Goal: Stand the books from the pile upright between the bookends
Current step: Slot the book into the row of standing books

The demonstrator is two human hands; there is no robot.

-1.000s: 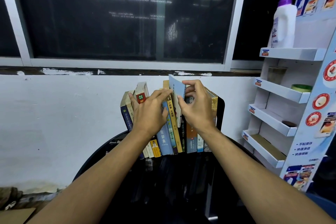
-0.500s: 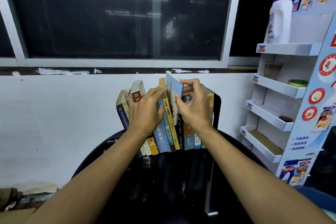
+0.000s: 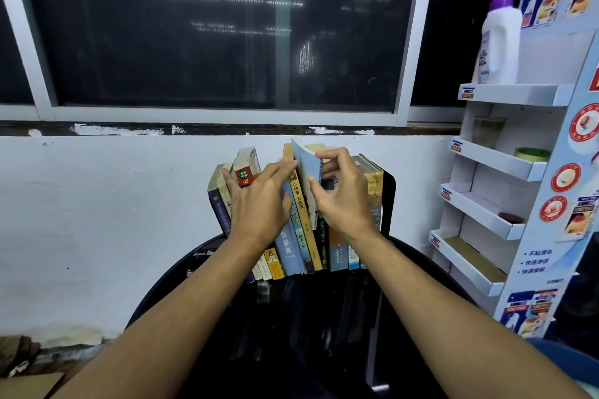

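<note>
A row of books [image 3: 293,246] stands on a round black table [image 3: 421,269] against the white wall, leaning left. A black bookend [image 3: 389,201] closes the row's right end; the left bookend is hidden. My right hand [image 3: 343,197] pinches a thin light-blue book [image 3: 304,168], which sticks up above the row in a gap near the middle. My left hand [image 3: 259,201] lies flat against the spines of the left books, fingers spread, holding them leftward. No pile of loose books is in view.
A white cardboard display shelf [image 3: 505,165] stands at the right with a white purple-capped bottle [image 3: 497,39] on top. A dark window [image 3: 210,36] runs above the wall. Cardboard and clutter [image 3: 26,366] lie on the floor at lower left.
Both hands stay on the row. The light-blue book has sunk slightly deeper into the gap. The camera view has shifted a little.
</note>
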